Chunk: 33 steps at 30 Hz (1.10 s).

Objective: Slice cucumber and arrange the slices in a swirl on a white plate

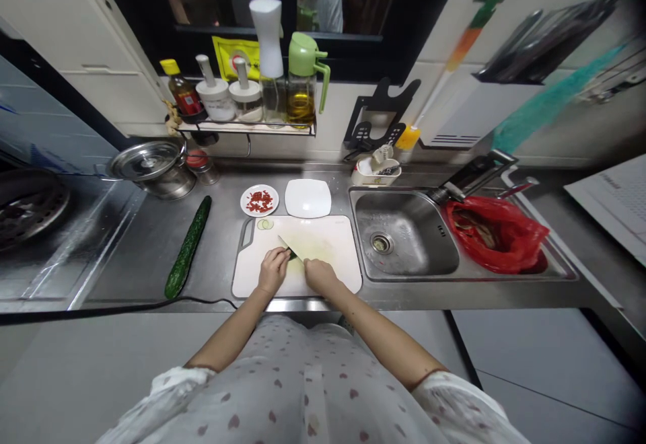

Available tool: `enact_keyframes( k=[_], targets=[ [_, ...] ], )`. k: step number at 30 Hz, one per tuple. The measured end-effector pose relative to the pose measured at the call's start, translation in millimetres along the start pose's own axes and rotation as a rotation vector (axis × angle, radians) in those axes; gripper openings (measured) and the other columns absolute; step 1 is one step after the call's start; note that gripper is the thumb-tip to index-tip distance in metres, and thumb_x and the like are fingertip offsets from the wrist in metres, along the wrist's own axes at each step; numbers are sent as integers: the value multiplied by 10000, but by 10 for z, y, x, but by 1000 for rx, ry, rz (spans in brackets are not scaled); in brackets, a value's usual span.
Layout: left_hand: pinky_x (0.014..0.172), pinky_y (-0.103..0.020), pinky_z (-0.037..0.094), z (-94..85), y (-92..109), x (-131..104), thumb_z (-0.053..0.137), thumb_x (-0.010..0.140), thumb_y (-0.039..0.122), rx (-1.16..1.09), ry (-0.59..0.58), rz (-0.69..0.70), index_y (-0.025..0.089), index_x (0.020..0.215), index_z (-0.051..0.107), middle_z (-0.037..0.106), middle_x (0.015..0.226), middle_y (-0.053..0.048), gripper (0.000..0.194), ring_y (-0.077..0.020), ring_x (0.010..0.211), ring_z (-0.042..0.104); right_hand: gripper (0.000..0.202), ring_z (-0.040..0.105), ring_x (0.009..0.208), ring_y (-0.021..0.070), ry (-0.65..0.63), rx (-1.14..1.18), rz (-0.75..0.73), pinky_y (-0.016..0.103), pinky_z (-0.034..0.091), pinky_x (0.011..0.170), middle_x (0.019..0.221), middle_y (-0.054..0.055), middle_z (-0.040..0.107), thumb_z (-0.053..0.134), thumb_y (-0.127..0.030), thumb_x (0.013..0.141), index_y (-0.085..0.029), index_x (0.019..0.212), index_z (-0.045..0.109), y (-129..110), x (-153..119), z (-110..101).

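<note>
My right hand (319, 276) is closed round the handle of a knife (291, 246), whose blade points up and to the left over the white cutting board (328, 249). Under the fingers of my left hand (273, 270) is a small dark green piece of cucumber (293, 254), mostly hidden, held against the board beside the blade. A few thin pale cucumber slices (265, 225) lie at the board's upper left corner. A whole cucumber (188, 247) rests on the steel counter to the left.
Behind the board stand a plate of chopped red bits (259, 200) and a white square plate (307, 198). The sink (404, 242) lies to the right, with a red plastic bag (499, 235) beyond it. A lidded pot (151, 168) and a black cord (126, 309) are on the left.
</note>
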<state>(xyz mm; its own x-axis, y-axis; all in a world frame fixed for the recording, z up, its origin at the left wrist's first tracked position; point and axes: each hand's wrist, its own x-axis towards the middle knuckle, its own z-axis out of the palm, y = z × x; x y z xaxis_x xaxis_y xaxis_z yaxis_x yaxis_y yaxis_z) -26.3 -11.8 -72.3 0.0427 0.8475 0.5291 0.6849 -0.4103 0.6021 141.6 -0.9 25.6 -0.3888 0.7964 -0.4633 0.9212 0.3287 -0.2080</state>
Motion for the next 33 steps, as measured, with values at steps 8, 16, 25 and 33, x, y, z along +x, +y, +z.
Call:
enact_keyframes(
  k=[8, 16, 25, 33],
  targets=[
    [826, -334, 522, -10, 16, 20, 492, 915, 216, 8, 6, 4, 208, 987, 670, 647, 983, -79, 192, -174, 922, 594, 299, 661, 951, 240, -12, -12, 0, 308, 474, 764, 964, 158, 688, 354, -96, 886, -121, 1074, 585, -23, 67, -1],
    [830, -338, 520, -8, -1, -2, 477, 922, 233, 19, -11, -1, 208, 998, 668, 647, 981, -79, 207, -175, 925, 594, 304, 658, 968, 225, 16, 12, -7, 300, 475, 781, 997, 155, 687, 350, -91, 891, -119, 1097, 573, -73, 110, -44],
    [833, -347, 530, -4, 11, 0, 469, 925, 230, 3, 9, 2, 212, 1012, 669, 651, 984, -82, 218, -177, 925, 606, 331, 650, 996, 235, 13, 18, 15, 309, 477, 790, 1013, 170, 686, 353, -69, 876, -100, 1123, 571, -98, 59, -82],
    [841, -345, 525, -15, 32, 8, 477, 923, 215, 26, 20, 13, 210, 1010, 666, 649, 1002, -79, 209, -175, 935, 603, 322, 656, 986, 236, 22, 6, 42, 305, 475, 783, 988, 174, 688, 349, -59, 881, -103, 1096, 585, -44, -42, -4]
  ],
)
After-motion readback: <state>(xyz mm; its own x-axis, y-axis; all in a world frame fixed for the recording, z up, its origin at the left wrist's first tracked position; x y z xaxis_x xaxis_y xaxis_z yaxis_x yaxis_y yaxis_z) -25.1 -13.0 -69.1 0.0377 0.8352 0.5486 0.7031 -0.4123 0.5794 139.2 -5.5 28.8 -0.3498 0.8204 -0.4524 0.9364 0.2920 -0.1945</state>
